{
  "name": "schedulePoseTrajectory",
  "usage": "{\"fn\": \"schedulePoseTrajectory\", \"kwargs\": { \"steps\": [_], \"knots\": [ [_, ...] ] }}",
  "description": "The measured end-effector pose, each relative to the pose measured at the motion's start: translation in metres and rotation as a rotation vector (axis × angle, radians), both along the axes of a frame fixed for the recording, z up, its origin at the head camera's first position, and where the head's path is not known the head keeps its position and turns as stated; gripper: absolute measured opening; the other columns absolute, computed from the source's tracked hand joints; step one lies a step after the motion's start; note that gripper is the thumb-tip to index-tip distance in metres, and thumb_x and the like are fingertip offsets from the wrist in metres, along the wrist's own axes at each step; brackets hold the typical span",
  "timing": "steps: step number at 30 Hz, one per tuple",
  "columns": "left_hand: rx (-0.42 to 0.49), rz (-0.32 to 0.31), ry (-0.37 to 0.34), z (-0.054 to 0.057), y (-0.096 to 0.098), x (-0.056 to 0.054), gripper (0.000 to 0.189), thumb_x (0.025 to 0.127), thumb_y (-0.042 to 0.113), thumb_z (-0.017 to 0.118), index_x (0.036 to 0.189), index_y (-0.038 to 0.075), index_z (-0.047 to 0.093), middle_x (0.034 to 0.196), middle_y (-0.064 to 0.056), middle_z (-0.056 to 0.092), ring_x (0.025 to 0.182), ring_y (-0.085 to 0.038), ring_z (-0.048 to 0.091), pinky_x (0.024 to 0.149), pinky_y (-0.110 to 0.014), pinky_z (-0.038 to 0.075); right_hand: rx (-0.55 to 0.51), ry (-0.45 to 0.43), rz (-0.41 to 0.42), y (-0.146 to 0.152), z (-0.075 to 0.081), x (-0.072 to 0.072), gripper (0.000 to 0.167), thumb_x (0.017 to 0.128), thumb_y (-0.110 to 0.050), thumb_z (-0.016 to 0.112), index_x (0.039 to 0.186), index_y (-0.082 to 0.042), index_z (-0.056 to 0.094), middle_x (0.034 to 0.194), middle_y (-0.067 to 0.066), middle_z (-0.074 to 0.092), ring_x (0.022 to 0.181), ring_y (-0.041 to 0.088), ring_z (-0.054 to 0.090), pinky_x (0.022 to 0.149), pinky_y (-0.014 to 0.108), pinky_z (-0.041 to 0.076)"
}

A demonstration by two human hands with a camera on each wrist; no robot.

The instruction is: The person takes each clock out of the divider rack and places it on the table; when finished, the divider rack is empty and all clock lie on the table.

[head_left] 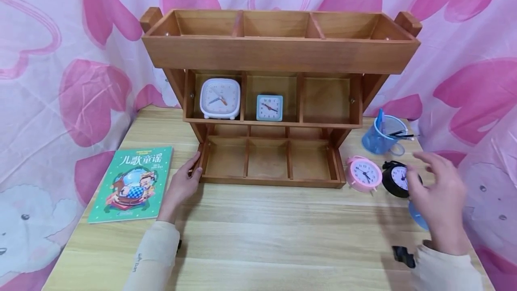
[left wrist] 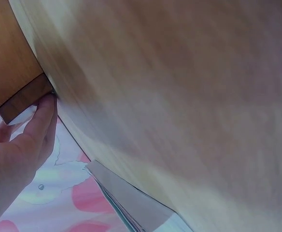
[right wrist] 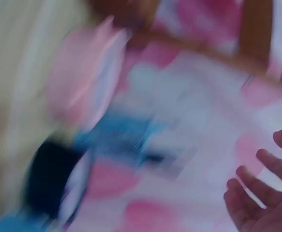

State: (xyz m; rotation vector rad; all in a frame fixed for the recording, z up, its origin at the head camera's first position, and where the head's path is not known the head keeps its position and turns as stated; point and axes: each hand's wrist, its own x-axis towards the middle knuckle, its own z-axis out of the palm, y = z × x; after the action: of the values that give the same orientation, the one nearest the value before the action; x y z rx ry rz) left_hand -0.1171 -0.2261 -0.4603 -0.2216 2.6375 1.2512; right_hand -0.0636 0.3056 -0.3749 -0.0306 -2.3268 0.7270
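A wooden tiered shelf (head_left: 278, 53) with compartments stands on the table. My left hand (head_left: 183, 185) holds its lower left corner, thumb at the front and fingers along the side; the left wrist view shows the hand (left wrist: 22, 150) at the shelf's end (left wrist: 25, 99). A white clock (head_left: 220, 99) and a small light-blue clock (head_left: 269, 108) sit in the middle tier. Holding nothing, my right hand (head_left: 440, 196) hovers at the right, fingers apart. Beside it are a black alarm clock (head_left: 396, 178), a pink alarm clock (head_left: 364, 174) and a blue object (head_left: 418, 215), partly hidden.
A green children's book (head_left: 131, 185) lies on the table's left side. Behind the alarm clocks stands a blue mesh pen cup (head_left: 377, 138) with pens in it. A pink heart-patterned curtain (head_left: 97, 98) hangs around the table (head_left: 291, 232) at the back and sides.
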Motion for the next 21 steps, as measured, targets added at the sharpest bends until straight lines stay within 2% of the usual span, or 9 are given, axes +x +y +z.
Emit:
{"fn": "schedulePoseTrajectory", "kwargs": {
  "steps": [2,4,6,7,8,10,13,21],
  "knots": [
    [0.004,0.000,-0.007,0.000,0.000,0.000,0.055,0.107,0.026,0.040,0.159,0.029,0.022,0.162,-0.019,0.024,0.142,-0.042,0.034,0.112,-0.056,0.033,0.007,0.070,0.127,-0.023,0.009,-0.009,0.032,0.083,-0.004,0.068,0.115,0.003,0.070,0.116,0.023,0.067,0.100,-0.001,0.052,0.089,0.004,0.032],
    [0.007,0.002,-0.013,0.000,0.000,0.000,0.055,0.107,0.027,0.040,0.159,0.029,0.022,0.162,-0.019,0.023,0.143,-0.042,0.033,0.113,-0.056,0.033,0.021,0.083,0.246,-0.044,0.017,-0.019,0.034,0.084,-0.004,0.068,0.117,0.003,0.069,0.119,0.021,0.067,0.109,0.006,0.056,0.095,0.006,0.035],
    [0.007,0.002,-0.018,0.000,0.001,0.000,0.055,0.107,0.027,0.040,0.159,0.030,0.022,0.162,-0.019,0.023,0.143,-0.041,0.033,0.112,-0.056,0.034,0.036,0.059,0.338,-0.066,0.024,-0.027,0.036,0.085,-0.007,0.070,0.120,0.000,0.068,0.125,0.017,0.065,0.114,0.022,0.058,0.099,0.010,0.036],
    [0.007,0.002,-0.013,0.000,0.001,0.000,0.055,0.107,0.026,0.040,0.159,0.030,0.022,0.162,-0.019,0.024,0.142,-0.041,0.033,0.112,-0.056,0.034,0.043,0.050,0.373,-0.076,0.027,-0.032,0.036,0.086,-0.008,0.070,0.122,-0.002,0.068,0.127,0.015,0.065,0.116,0.028,0.057,0.103,0.014,0.037],
    [0.007,0.002,-0.010,0.000,0.001,-0.001,0.055,0.107,0.026,0.040,0.159,0.030,0.022,0.162,-0.019,0.024,0.142,-0.041,0.033,0.113,-0.056,0.033,0.049,0.036,0.406,-0.085,0.030,-0.036,0.036,0.087,-0.008,0.069,0.122,-0.003,0.067,0.130,0.014,0.064,0.121,0.030,0.056,0.106,0.019,0.039],
    [0.009,-0.002,-0.002,0.000,0.001,-0.001,0.055,0.107,0.026,0.040,0.158,0.031,0.022,0.162,-0.018,0.024,0.143,-0.041,0.033,0.113,-0.056,0.032,0.063,0.011,0.454,-0.102,0.037,-0.046,0.037,0.088,-0.009,0.069,0.124,-0.005,0.067,0.133,0.012,0.062,0.126,0.031,0.053,0.109,0.031,0.042],
    [0.016,-0.006,0.004,0.000,0.002,-0.002,0.055,0.107,0.026,0.040,0.158,0.030,0.022,0.162,-0.018,0.024,0.143,-0.041,0.032,0.114,-0.056,0.031,0.070,0.003,0.519,-0.123,0.045,-0.064,0.038,0.088,-0.009,0.069,0.126,-0.006,0.066,0.136,0.010,0.061,0.128,0.030,0.052,0.106,0.049,0.044],
    [0.010,0.003,0.018,-0.003,0.000,0.001,0.055,0.106,0.025,0.041,0.159,0.029,0.023,0.161,-0.019,0.025,0.145,-0.041,0.028,0.115,-0.056,0.028,0.178,-0.064,0.650,-0.168,0.057,-0.121,0.041,0.091,-0.017,0.068,0.129,-0.004,0.062,0.134,0.014,0.061,0.124,0.033,0.054,0.110,0.052,0.038]
  ]
}}
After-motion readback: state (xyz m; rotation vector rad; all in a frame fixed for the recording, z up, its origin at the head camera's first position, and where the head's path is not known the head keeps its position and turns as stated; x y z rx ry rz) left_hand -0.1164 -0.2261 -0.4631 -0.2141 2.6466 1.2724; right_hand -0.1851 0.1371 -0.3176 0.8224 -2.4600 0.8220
